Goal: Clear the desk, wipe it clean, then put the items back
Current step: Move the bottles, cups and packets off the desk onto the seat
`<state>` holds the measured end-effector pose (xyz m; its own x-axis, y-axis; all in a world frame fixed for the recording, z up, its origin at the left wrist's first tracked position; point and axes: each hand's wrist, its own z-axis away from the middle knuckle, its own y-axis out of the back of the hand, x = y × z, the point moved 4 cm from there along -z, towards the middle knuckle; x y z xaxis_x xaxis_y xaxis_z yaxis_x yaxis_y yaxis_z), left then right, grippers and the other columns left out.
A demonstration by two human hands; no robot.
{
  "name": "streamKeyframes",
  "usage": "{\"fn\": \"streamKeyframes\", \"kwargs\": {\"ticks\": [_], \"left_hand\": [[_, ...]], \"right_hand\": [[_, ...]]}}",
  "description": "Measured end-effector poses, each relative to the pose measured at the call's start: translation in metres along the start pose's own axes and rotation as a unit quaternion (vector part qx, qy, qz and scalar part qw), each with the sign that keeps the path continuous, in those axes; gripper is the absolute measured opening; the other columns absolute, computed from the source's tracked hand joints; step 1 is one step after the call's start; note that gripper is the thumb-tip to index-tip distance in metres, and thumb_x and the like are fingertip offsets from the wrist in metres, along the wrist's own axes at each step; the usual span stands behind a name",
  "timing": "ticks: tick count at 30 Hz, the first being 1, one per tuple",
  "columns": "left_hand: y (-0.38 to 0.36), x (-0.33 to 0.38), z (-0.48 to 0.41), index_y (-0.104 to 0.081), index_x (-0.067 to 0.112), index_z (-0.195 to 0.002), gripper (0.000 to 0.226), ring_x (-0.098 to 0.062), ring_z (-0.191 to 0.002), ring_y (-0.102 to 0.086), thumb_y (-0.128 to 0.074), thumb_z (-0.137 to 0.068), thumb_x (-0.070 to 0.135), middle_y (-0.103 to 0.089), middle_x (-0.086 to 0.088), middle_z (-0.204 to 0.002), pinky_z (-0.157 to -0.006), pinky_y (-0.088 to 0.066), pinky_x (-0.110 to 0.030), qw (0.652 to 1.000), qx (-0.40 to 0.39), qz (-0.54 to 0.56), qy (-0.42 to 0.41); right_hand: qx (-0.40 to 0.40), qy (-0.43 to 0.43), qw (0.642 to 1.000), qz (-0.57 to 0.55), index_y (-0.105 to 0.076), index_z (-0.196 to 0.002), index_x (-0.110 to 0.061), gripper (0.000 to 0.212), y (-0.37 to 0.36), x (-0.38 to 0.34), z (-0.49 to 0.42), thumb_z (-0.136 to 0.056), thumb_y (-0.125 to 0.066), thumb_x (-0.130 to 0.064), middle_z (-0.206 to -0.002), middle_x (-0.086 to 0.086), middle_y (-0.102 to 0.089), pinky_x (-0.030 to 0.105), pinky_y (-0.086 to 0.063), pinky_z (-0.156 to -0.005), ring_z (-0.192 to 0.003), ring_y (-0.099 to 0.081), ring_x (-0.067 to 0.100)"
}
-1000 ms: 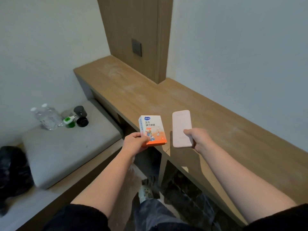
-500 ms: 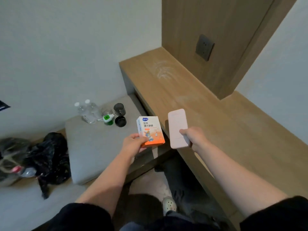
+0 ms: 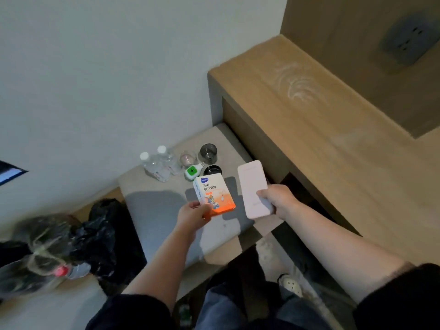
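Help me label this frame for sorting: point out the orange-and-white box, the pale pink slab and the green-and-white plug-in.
orange-and-white box (image 3: 215, 196): head view, printed front face.
pale pink slab (image 3: 252, 184): head view, upper flat face.
green-and-white plug-in (image 3: 191, 171): head view, green centre.

Plain white wall (image 3: 95, 79) at rear left. Wooden desk (image 3: 333, 151) along the right, pale dust smears on top. Above it, wood panel (image 3: 345, 55) with grey socket (image 3: 404, 41). Beside the desk's end, lower down, grey cushion (image 3: 154, 210) on wooden bench (image 3: 223, 257). Speckled floor (image 3: 271, 253) below the desk edge. Dim, even lighting.
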<state>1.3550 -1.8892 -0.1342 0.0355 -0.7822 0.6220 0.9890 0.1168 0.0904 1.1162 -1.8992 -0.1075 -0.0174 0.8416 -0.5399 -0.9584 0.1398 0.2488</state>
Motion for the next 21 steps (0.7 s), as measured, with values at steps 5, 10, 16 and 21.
{"fn": "streamKeyframes", "kwargs": {"ticks": [5, 10, 16, 21], "left_hand": [[0.064, -0.004, -0.071, -0.062, 0.001, -0.102, 0.014, -0.015, -0.071, -0.06, -0.063, -0.088, -0.004, -0.064, -0.013, -0.094, -0.06, -0.053, -0.022, 0.998, 0.01, -0.029, 0.054], [0.098, -0.022, -0.135, -0.055, 0.008, -0.086, 0.018, -0.013, -0.053, -0.052, -0.061, -0.089, -0.008, -0.059, -0.011, -0.083, -0.044, -0.046, -0.017, 0.993, 0.04, -0.033, 0.108], [0.119, -0.047, -0.213, -0.066, 0.009, -0.1, 0.01, -0.014, -0.06, -0.052, -0.065, -0.09, 0.006, -0.064, -0.008, -0.088, -0.051, -0.041, -0.022, 0.988, 0.059, -0.111, 0.09], [0.116, -0.057, -0.256, -0.066, 0.003, -0.097, 0.011, -0.016, -0.061, -0.049, -0.059, -0.09, -0.001, -0.061, -0.01, -0.082, -0.049, -0.04, -0.021, 0.986, 0.029, -0.15, 0.073]], "right_hand": [[0.011, -0.052, 0.998, 0.03, -0.057, -0.121, -0.001, 0.032, -0.075, 0.008, -0.035, -0.09, -0.061, -0.009, -0.121, 0.016, -0.062, 0.036, -0.055, -0.072, -0.105, -0.062, 0.032], [0.03, -0.055, 0.992, 0.112, -0.058, -0.123, 0.003, 0.035, -0.117, 0.022, -0.081, -0.091, -0.061, -0.011, -0.124, 0.02, -0.06, 0.043, -0.05, -0.095, -0.11, -0.059, 0.036], [0.027, -0.076, 0.987, 0.137, -0.059, -0.123, 0.004, 0.039, -0.169, 0.046, -0.133, -0.088, -0.066, -0.011, -0.123, 0.02, -0.061, 0.043, -0.048, -0.097, -0.11, -0.06, 0.034], [0.024, -0.119, 0.988, 0.094, -0.058, -0.125, 0.003, 0.04, -0.209, 0.067, -0.166, -0.088, -0.067, -0.01, -0.122, 0.02, -0.062, 0.043, -0.05, -0.096, -0.107, -0.062, 0.035]]}}
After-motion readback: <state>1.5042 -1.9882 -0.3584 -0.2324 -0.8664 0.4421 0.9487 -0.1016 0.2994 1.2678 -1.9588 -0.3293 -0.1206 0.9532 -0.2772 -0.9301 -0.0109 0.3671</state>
